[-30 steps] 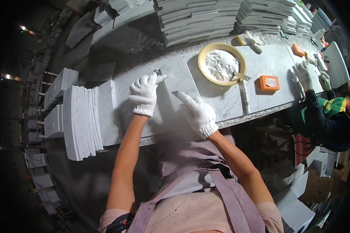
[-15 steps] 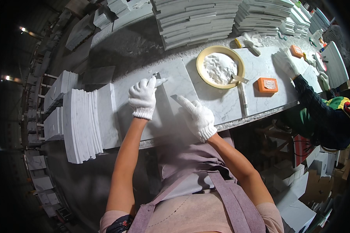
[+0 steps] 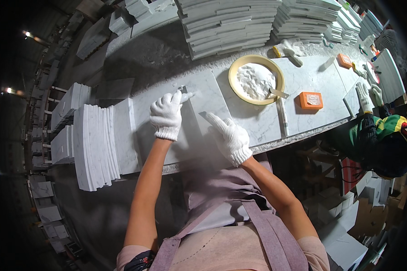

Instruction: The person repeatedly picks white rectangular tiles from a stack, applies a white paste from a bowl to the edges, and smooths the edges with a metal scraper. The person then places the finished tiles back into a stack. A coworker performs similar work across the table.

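Observation:
My left hand (image 3: 166, 115), in a white knitted glove, is closed around a small translucent squeeze bottle (image 3: 185, 96), its tip pointing right over a grey-veined marble slab (image 3: 208, 88). My right hand (image 3: 233, 140), gloved the same way, is just right of it over the slab's near part. Its index finger is stretched forward and the other fingers are curled. A small dark grey flat piece (image 3: 203, 114) shows at that fingertip; what the hand grips is mostly hidden. A dark strip, perhaps shadow, runs along the slab between my hands.
A yellow bowl (image 3: 233, 77) of white powder or paste holds a scraper (image 3: 279, 93). Right of it lie a marker-like stick (image 3: 283, 117) and an orange box (image 3: 311, 100). Stone tiles (image 3: 97, 144) stand at the left; tall stacks (image 3: 230, 27) rise behind. A co-worker's gloved hand (image 3: 364, 97) is far right.
My hands have barely moved. The co-worker's gloved hand has drawn back right, toward their body, uncovering a small upright clear object on the table.

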Tool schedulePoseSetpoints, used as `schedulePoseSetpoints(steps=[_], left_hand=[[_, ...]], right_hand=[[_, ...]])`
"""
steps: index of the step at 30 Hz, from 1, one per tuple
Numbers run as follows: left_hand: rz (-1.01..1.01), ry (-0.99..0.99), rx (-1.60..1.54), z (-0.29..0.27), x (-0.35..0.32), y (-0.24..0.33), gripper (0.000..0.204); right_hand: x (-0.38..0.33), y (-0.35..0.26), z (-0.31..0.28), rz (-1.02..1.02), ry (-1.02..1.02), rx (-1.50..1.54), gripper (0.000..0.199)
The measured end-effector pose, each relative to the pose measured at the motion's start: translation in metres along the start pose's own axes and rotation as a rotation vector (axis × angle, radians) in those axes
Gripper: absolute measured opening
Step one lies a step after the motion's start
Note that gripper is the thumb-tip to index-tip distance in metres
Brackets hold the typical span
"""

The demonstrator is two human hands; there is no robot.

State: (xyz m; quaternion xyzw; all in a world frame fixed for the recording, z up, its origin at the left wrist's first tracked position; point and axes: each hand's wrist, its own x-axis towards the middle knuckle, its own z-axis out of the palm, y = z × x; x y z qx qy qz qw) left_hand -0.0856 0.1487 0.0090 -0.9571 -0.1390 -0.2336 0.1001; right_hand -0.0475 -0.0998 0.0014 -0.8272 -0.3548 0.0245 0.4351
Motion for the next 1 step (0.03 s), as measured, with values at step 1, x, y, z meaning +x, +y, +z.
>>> schedulePoseSetpoints(steps=[1], left_hand=[[-0.024,-0.063,0.008,0.0003,0.0005,-0.0002,0.053]], right_hand=[[0.0006,0.0008,0.0014,-0.008,0.006,0.002,0.052]])
